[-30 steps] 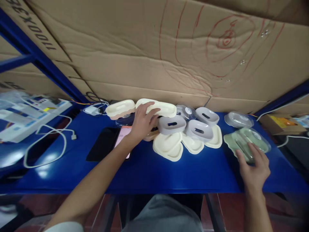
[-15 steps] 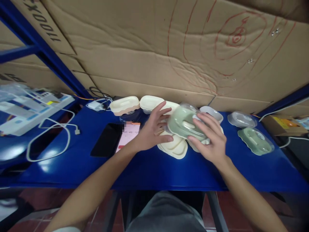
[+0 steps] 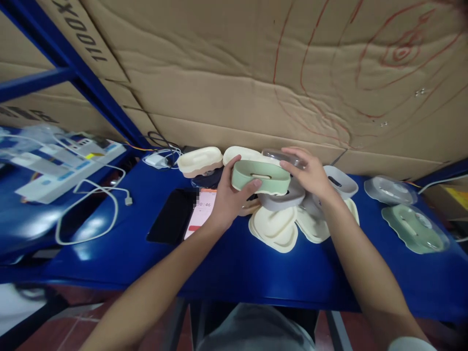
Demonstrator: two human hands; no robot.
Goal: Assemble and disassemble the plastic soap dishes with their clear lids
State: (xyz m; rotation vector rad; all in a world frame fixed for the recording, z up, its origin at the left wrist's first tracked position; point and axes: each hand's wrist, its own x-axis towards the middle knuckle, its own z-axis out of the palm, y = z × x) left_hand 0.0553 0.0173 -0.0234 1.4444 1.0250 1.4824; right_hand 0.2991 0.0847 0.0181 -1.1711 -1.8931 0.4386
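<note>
My left hand (image 3: 232, 195) grips a light green soap dish (image 3: 261, 178), an oval tub with a slot in its middle, tilted towards me above the table. Behind it, my right hand (image 3: 307, 170) has its thumb and fingers around a clear plastic cover (image 3: 280, 157); the hand partly hides the cover. Under the hands lie grey oval dishes (image 3: 283, 199) and cream trays (image 3: 274, 226), some overlapping. A grey dish (image 3: 341, 183) sits to the right of my right hand. Cream oval pieces (image 3: 200, 162) line the back.
Two phones lie left of the dishes, a dark one (image 3: 171, 217) and a lit one (image 3: 201, 212). Farther left are a white cable (image 3: 116, 209) and power strips (image 3: 69, 173). A covered green dish (image 3: 413, 226) and a clear-covered grey one (image 3: 390, 189) stand right. Cardboard (image 3: 219, 87) walls the back.
The clear cover has come off the green dish and moved back in my right hand. My left hand has taken hold of the green dish, now tilted. The view has shifted left.
</note>
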